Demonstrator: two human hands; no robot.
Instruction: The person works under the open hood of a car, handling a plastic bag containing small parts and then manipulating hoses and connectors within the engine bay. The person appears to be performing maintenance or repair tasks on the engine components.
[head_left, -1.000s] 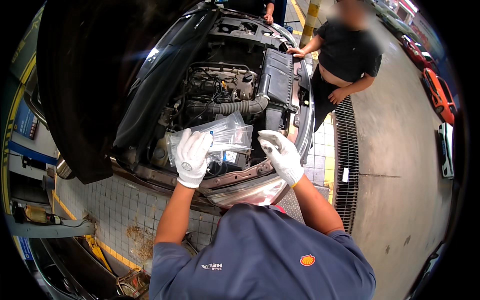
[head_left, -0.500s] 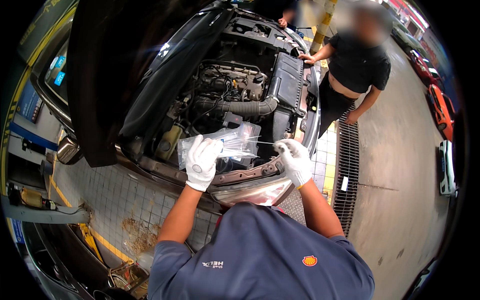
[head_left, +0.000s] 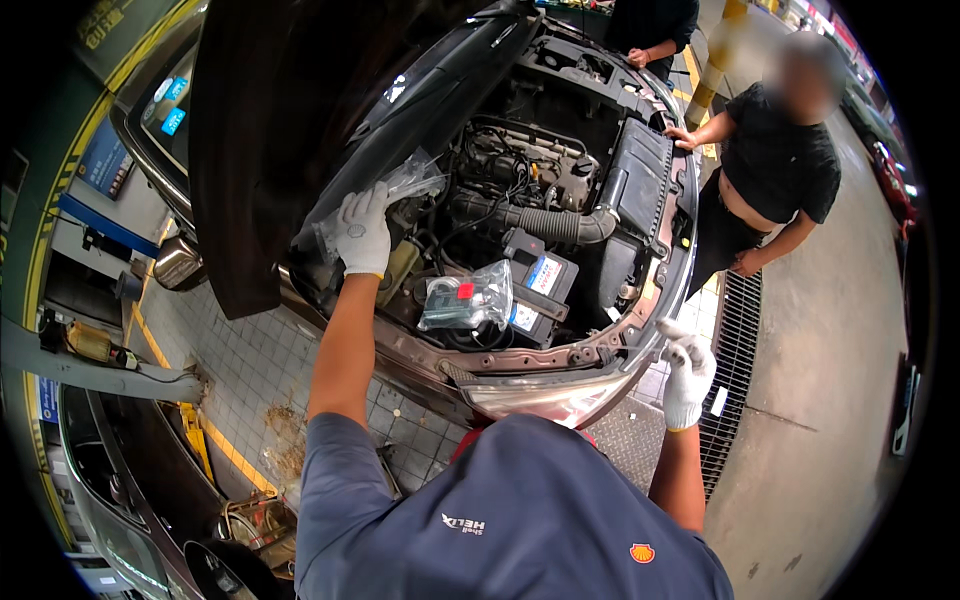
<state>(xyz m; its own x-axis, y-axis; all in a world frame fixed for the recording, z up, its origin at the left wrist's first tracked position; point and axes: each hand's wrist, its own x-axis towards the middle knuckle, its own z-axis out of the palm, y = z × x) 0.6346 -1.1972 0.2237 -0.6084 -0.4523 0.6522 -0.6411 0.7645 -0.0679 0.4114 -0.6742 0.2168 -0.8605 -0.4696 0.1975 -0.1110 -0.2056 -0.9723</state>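
Note:
My left hand, in a white glove, is up at the left side of the engine bay. It holds a clear plastic bag that appears to contain thin white cable ties. My gloved right hand is out past the front right corner of the car. Its fingers are pinched on a thin white cable tie, faint against the bumper. Between my hands, a second clear bag with a red patch lies beside the car battery.
The raised hood stands at the left. The engine, a ribbed air hose and the black air filter box fill the bay. A person in black rests a hand on the car's right edge; another stands beyond. A floor grate runs alongside.
My left hand has carried the bag left and away from me, uncovering the battery and the second bag. My right hand has moved right and nearer with the cable tie.

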